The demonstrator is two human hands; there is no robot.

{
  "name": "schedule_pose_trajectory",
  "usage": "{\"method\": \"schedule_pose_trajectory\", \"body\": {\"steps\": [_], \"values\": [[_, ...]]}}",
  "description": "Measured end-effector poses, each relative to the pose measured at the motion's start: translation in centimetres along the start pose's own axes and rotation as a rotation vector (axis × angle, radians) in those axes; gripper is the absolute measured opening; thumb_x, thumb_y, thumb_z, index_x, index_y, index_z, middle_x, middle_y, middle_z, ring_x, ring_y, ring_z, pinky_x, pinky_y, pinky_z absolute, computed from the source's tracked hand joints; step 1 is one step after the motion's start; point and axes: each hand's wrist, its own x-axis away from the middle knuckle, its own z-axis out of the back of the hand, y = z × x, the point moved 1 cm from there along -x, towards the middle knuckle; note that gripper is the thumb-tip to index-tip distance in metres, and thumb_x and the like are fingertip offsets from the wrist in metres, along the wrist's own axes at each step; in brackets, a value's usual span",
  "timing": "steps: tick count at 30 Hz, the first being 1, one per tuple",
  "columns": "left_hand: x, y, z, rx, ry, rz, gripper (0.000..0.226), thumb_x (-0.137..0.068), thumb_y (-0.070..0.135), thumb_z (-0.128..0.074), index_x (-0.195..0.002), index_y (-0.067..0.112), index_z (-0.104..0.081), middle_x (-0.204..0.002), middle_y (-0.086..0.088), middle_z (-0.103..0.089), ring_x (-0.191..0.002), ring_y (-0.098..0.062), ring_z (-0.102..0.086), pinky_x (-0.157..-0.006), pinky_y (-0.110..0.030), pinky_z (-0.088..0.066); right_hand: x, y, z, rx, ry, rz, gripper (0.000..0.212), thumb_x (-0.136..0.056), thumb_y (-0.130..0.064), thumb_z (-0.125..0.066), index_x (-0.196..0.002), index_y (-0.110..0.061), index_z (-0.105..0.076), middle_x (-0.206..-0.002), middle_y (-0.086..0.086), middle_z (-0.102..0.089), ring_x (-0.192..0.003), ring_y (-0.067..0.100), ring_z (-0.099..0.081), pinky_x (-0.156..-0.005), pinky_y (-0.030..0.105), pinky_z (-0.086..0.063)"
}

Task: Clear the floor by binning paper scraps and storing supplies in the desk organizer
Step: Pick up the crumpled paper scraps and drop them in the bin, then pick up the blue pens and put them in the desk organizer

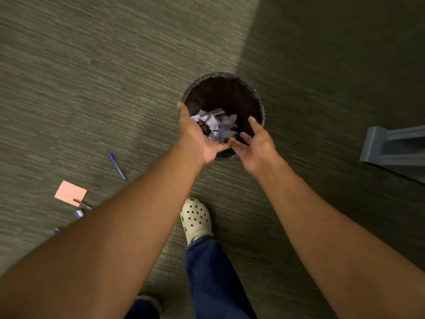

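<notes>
Left hand: spread wide over the near-left rim of the bin, fingers straight, palm turned inward, holding nothing.
Right hand: spread wide over the near-right rim of the bin, fingers loosely extended, palm up, holding nothing; fingertips close to those of the left hand, contact not clear.
Bin: round, dark, lined with a black bag gathered at the rim, standing upright on the carpet directly under both hands.
Paper scraps: crumpled white and pale lilac pieces lying inside the bin, at the bottom; partly covered by the left hand.
Dark item among scraps: small and black, inside the bin beside the left hand; identity unclear.
Blue pen: on the carpet well left of the bin, lying diagonally.
Pink sticky note: flat on the carpet farther left of the bin and nearer the viewer than the pen.
Slim dark pen or marker: lying across the near corner of the sticky note, partly hidden by the left forearm.
Small blue-and-white item: just beyond the forearm, near the note; too small to identify.
Writing: none legible anywhere.
Cream clog: on a foot, near side of the bin, with a blue denim trouser leg above it.
Grey furniture base: right of the bin, well apart.
Carpet: olive-grey, ribbed, darker in shadow right of the bin.
</notes>
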Motion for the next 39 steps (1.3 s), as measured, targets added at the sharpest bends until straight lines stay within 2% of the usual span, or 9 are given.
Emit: {"method": "schedule_pose_trajectory", "body": {"steps": [3,6,8,15,21,24,30,36,39], "values": [[1.2,-0.2,2.7,-0.085,0.135,-0.164,0.084,-0.094,0.079,-0.037,-0.155,0.022,-0.04,-0.154,-0.014,-0.045,-0.128,-0.037,-0.058,-0.098,-0.058,-0.055,1.2,2.0,-0.1,0.081,0.011,0.082,0.026,-0.106,-0.036,-0.054,-0.1,-0.016,-0.07,-0.088,0.005,-0.069,-0.078,0.02,-0.07,-0.068,0.033,-0.064],[2.6,-1.0,7.6,-0.272,0.31,-0.376,0.029,-0.104,0.044,-0.054,-0.11,0.018,-0.064,-0.093,-0.001,-0.065,-0.068,-0.011,-0.06,-0.05,-0.024,-0.053,3.1,5.5,-0.6,0.357,-0.026,0.154,0.034,-0.104,-0.034,-0.056,-0.075,-0.021,-0.065,-0.06,-0.006,-0.059,-0.055,0.009,-0.059,-0.053,0.024,-0.054],[3.7,-1.7,12.3,-0.319,0.384,-0.414,0.021,-0.103,0.028,-0.057,-0.084,0.019,-0.06,-0.067,0.006,-0.054,-0.052,-0.007,-0.045,-0.042,-0.021,-0.04,4.0,8.8,-1.0,0.536,-0.097,0.185,0.041,-0.102,-0.031,-0.059,-0.062,-0.024,-0.057,-0.053,-0.008,-0.051,-0.048,0.007,-0.051,-0.047,0.019,-0.047],[5.7,-3.4,28.2,-0.253,0.479,-0.489,0.034,-0.093,0.011,-0.05,-0.061,0.022,-0.047,-0.052,0.006,-0.041,-0.046,-0.009,-0.033,-0.048,-0.026,-0.028,3.3,22.7,-2.4,1.085,-0.294,0.283,0.039,-0.099,-0.021,-0.06,-0.065,-0.002,-0.053,-0.057,0.001,-0.049,-0.056,0.012,-0.047,-0.06,0.032,-0.042],[4.3,-4.4,40.9,-0.196,0.611,-0.531,0.018,-0.087,0.023,-0.054,-0.069,0.017,-0.056,-0.057,0.003,-0.045,-0.053,-0.012,-0.039,-0.054,-0.03,-0.034,-2.5,35.1,-4.0,1.574,-0.516,0.249,0.027,-0.098,-0.021,-0.062,-0.08,-0.002,-0.067,-0.075,0.02,-0.068,-0.069,0.028,-0.064,-0.071,0.047,-0.055],[2.2,-4.7,47.0,-0.18,0.686,-0.528,0.027,-0.092,0.019,-0.054,-0.066,0.019,-0.058,-0.056,0.006,-0.05,-0.057,-0.014,-0.043,-0.062,-0.033,-0.035,-5.5,39.3,-6.3,1.811,-0.577,0.309,0.015,-0.098,-0.02,-0.065,-0.094,-0.009,-0.075,-0.089,0.011,-0.073,-0.092,0.031,-0.072,-0.078,0.034,-0.052],[-0.6,-3.9,57.9,-0.586,0.892,-0.593,0.025,-0.096,0.03,-0.058,-0.082,0.012,-0.065,-0.069,0.0,-0.059,-0.066,-0.018,-0.054,-0.062,-0.032,-0.036,-11.1,42.1,-16.5,1.807,-0.281,0.76,0.028,-0.1,-0.019,-0.057,-0.119,-0.006,-0.072,-0.122,0.018,-0.073,-0.117,0.034,-0.067,-0.092,0.035,-0.045],[-3.8,0.2,63.8,-0.761,1.044,-0.597,0.019,-0.089,0.015,-0.064,-0.107,0.015,-0.071,-0.101,-0.005,-0.071,-0.085,-0.015,-0.062,-0.073,-0.024,-0.041,-15.3,43.5,-23.4,1.973,-0.269,0.682,0.081,-0.095,-0.047,-0.068,-0.156,-0.005,-0.036,-0.148,0.015,-0.057,-0.135,0.029,-0.058,-0.106,0.033,-0.047],[-5.2,1.7,64.6,-0.826,1.067,-0.577,0.023,-0.086,0.009,-0.061,-0.105,0.017,-0.072,-0.096,0.0,-0.071,-0.072,-0.01,-0.058,-0.062,-0.024,-0.039,-16.5,44.0,-23.8,2.018,-0.25,0.683,0.064,-0.094,-0.047,-0.068,-0.143,-0.008,-0.055,-0.136,0.013,-0.067,-0.124,0.029,-0.066,-0.095,0.029,-0.048]]}}
